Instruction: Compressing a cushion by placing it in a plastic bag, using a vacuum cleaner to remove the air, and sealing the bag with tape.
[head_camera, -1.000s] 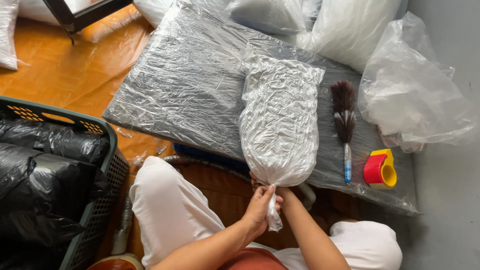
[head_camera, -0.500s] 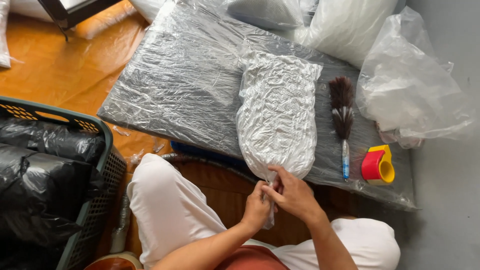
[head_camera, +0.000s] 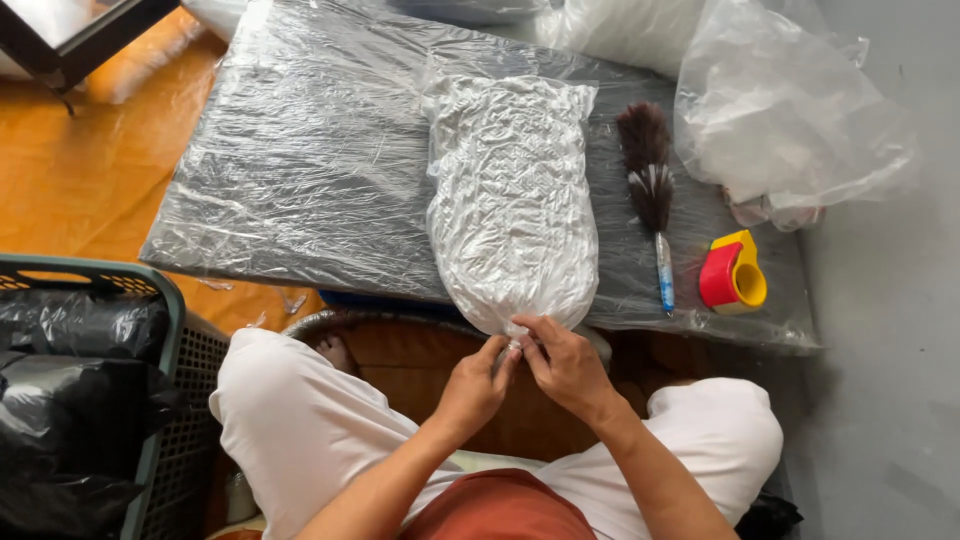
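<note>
A long clear plastic bag stuffed with white crinkled material (head_camera: 512, 205) lies on a plastic-wrapped dark board (head_camera: 300, 170). Its gathered neck points toward me at the board's near edge. My left hand (head_camera: 477, 381) and my right hand (head_camera: 563, 362) meet at that neck, fingers pinching the twisted plastic between them. Both forearms reach up from my lap, with my knees in white trousers on either side.
A feather duster with a blue handle (head_camera: 650, 190) lies right of the bag, beside a red and yellow tape dispenser (head_camera: 732, 273). Crumpled clear bags (head_camera: 790, 110) sit at the far right. A dark basket holding black bags (head_camera: 90, 400) stands at my left.
The bag's loose tail that hung below my hands is now gathered in tight at the neck. My right hand has closed in beside the left.
</note>
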